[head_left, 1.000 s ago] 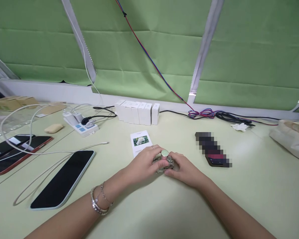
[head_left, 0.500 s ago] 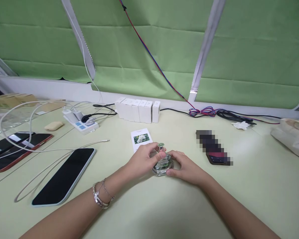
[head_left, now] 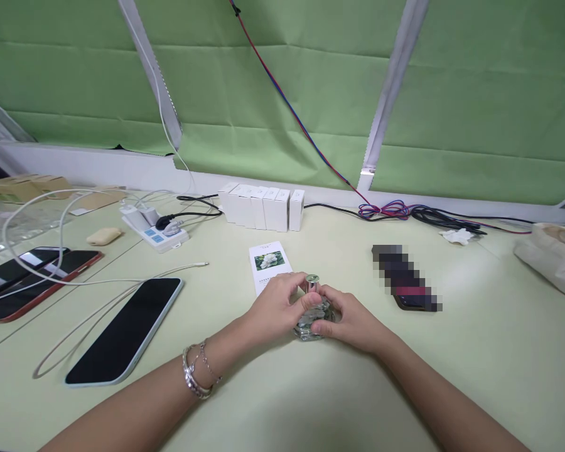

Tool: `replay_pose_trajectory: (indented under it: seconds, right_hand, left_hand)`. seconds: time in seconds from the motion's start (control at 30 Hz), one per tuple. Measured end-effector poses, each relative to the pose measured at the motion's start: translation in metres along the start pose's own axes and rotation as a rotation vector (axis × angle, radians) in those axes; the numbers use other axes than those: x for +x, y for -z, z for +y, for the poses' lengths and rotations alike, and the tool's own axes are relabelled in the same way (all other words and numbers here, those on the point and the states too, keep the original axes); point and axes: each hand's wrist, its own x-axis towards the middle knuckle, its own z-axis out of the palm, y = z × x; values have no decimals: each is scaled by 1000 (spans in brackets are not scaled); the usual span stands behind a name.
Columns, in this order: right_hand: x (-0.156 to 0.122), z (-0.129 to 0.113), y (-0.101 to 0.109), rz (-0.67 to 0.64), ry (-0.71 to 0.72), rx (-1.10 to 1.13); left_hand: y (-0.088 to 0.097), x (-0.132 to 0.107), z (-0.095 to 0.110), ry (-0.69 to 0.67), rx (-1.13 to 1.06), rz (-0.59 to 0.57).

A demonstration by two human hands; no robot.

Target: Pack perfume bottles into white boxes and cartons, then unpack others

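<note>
A clear glass perfume bottle (head_left: 306,328) with a silver, green-topped cap (head_left: 312,282) stands on the table between my hands. My left hand (head_left: 280,306) is closed around the bottle's upper left side, thumb across the front just below the cap. From the right, my right hand (head_left: 353,319) grips the bottle's body, its thumb on the front and its fingers behind. Both hands cover much of the glass. Just behind my left hand lies a white card or flat box with a white-flower picture (head_left: 269,261), its near end partly hidden.
A row of small white boxes (head_left: 254,207) stands near the wall. Phones lie left, including a black-screened one (head_left: 127,333) with a white cable. A power strip (head_left: 155,233) is at back left. On the right are a blurred-out dark phone (head_left: 412,301) and black cables (head_left: 442,218).
The perfume bottle and both hands have shifted slightly right and nearer to me. The bottle looks more upright than before. Both hands are still on it.
</note>
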Motion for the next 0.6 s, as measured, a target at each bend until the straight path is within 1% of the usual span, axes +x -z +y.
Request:
replay_pose_trajectory:
  seconds: [0.1, 0.17, 0.33, 0.43, 0.53, 0.6]
  right_hand:
    - [0, -1, -2, 1, -1, 0]
    - [-1, -1, -3, 9, -3, 7]
    - [0, -3, -5, 15, -28, 13]
    - [0, -3, -2, 24, -24, 19]
    - [-1, -2, 3, 37, -11, -12]
    - [-1, 0, 6, 44, -2, -41]
  left_hand:
    - [1, 0, 2, -35, 63, 12]
    - [2, 0, 2, -49, 66, 18]
    - [1, -2, 0, -9, -124, 72]
    - [1, -3, -1, 14, -237, 71]
    - [3, -3, -2, -26, -256, 128]
    - [7, -2, -3, -21, -245, 182]
